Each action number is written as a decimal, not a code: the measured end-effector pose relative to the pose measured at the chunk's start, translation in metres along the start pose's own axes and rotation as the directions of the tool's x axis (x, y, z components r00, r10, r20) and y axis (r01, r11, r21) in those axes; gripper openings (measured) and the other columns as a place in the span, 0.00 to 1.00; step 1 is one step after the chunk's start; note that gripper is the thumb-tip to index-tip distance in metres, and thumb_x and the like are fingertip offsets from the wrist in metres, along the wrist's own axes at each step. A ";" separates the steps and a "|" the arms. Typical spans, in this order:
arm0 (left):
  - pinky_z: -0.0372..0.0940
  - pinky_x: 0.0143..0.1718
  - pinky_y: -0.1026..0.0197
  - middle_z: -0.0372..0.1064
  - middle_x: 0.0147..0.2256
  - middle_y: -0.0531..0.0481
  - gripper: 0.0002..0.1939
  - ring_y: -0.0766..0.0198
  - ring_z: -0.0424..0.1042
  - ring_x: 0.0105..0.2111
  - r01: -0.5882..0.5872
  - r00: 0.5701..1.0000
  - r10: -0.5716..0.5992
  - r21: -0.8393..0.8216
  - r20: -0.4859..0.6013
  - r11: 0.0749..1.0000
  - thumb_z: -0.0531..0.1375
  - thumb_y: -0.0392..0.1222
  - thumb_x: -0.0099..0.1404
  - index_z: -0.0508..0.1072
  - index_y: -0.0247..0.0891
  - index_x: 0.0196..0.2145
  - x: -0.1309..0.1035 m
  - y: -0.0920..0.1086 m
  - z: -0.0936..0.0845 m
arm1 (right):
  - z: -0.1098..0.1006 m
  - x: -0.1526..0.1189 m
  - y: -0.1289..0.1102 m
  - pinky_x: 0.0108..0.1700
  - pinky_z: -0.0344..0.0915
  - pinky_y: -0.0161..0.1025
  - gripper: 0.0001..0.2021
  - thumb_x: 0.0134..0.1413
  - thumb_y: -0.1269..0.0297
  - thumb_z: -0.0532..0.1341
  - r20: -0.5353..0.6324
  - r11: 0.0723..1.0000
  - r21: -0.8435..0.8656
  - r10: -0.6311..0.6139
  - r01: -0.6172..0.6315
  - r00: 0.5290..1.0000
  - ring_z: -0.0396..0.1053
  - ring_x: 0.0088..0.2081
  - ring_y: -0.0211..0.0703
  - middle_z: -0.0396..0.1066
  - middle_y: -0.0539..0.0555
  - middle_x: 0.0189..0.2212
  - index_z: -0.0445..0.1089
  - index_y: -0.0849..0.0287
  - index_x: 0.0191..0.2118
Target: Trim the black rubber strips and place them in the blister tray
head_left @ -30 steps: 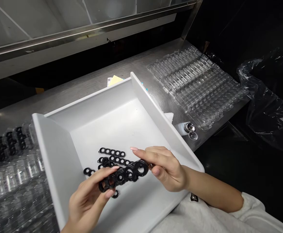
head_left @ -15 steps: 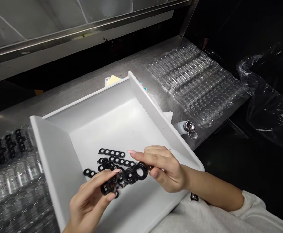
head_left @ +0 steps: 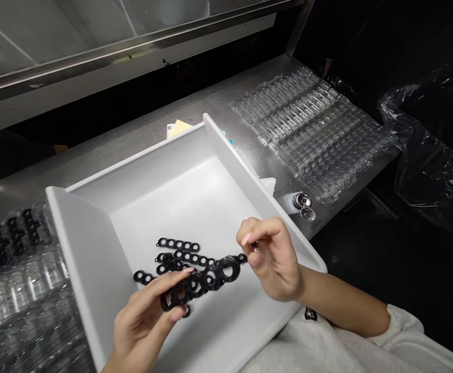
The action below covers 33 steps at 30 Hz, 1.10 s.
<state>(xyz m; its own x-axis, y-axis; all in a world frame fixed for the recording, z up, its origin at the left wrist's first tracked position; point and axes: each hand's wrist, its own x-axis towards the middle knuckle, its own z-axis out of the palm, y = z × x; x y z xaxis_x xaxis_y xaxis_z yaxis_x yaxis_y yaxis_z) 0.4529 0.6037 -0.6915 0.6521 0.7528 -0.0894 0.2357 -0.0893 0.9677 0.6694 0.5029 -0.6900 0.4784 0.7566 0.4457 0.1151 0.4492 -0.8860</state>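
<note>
Head view: my left hand pinches 1 end of a black ring strip btwn thumb & fingers, over the white tray. My right hand is curled, fingertips pinching something small & shiny just beside the strip's other end. More strips lie in the tray.

Matt white plastic tray; brushed-steel bench

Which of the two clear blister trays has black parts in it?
The clear tray at the left edge; black ringed strips sit in its pockets. The one on the right shows none.
</note>
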 end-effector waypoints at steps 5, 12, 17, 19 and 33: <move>0.73 0.37 0.57 0.78 0.38 0.42 0.17 0.49 0.76 0.42 0.144 0.983 -0.145 -0.011 -0.117 0.989 0.68 0.53 0.56 0.82 0.40 0.39 -0.003 0.007 0.005 | -0.001 0.006 -0.002 0.33 0.67 0.36 0.08 0.68 0.67 0.53 0.064 0.998 -0.051 -0.021 0.025 0.998 0.67 0.32 0.38 0.69 0.53 0.29 0.69 0.60 0.41; 0.73 0.37 0.59 0.78 0.39 0.45 0.16 0.51 0.76 0.42 0.146 0.979 -0.152 -0.049 -0.139 0.988 0.69 0.52 0.55 0.82 0.43 0.39 -0.004 0.007 0.006 | -0.001 0.005 -0.003 0.24 0.61 0.33 0.14 0.66 0.54 0.55 0.142 0.995 -0.067 0.085 -0.076 0.986 0.59 0.24 0.33 0.63 0.49 0.24 0.68 0.61 0.37; 0.72 0.33 0.62 0.78 0.39 0.45 0.15 0.54 0.75 0.39 0.143 0.980 -0.152 -0.074 -0.125 0.987 0.69 0.51 0.56 0.82 0.44 0.39 -0.004 0.008 0.008 | 0.001 0.005 -0.002 0.20 0.55 0.30 0.15 0.62 0.52 0.60 0.160 0.995 -0.045 0.097 -0.091 0.982 0.52 0.21 0.29 0.57 0.45 0.22 0.65 0.60 0.33; 0.72 0.37 0.60 0.78 0.38 0.45 0.14 0.53 0.75 0.40 0.136 0.981 -0.146 -0.085 -0.125 0.987 0.70 0.50 0.55 0.82 0.43 0.39 -0.003 0.009 0.008 | 0.001 0.005 -0.003 0.21 0.54 0.30 0.14 0.62 0.54 0.60 0.166 0.995 -0.017 0.095 -0.094 0.981 0.52 0.21 0.29 0.57 0.45 0.22 0.65 0.60 0.32; 0.70 0.36 0.63 0.78 0.37 0.48 0.12 0.58 0.74 0.38 0.089 0.986 -0.107 -0.140 -0.127 0.986 0.69 0.48 0.56 0.82 0.47 0.39 -0.002 0.009 0.011 | 0.000 0.003 -0.004 0.17 0.46 0.31 0.17 0.62 0.56 0.59 0.315 0.965 0.123 0.183 -0.231 0.931 0.47 0.17 0.28 0.50 0.43 0.18 0.59 0.58 0.25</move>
<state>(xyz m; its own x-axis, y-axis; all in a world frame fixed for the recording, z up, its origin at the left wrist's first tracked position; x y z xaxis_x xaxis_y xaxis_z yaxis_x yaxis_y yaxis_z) 0.4619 0.5938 -0.6851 0.5263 0.8348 -0.1617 0.1893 0.0703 0.9794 0.6707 0.5036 -0.6847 0.1927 0.9363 0.2935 -0.1069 0.3174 -0.9423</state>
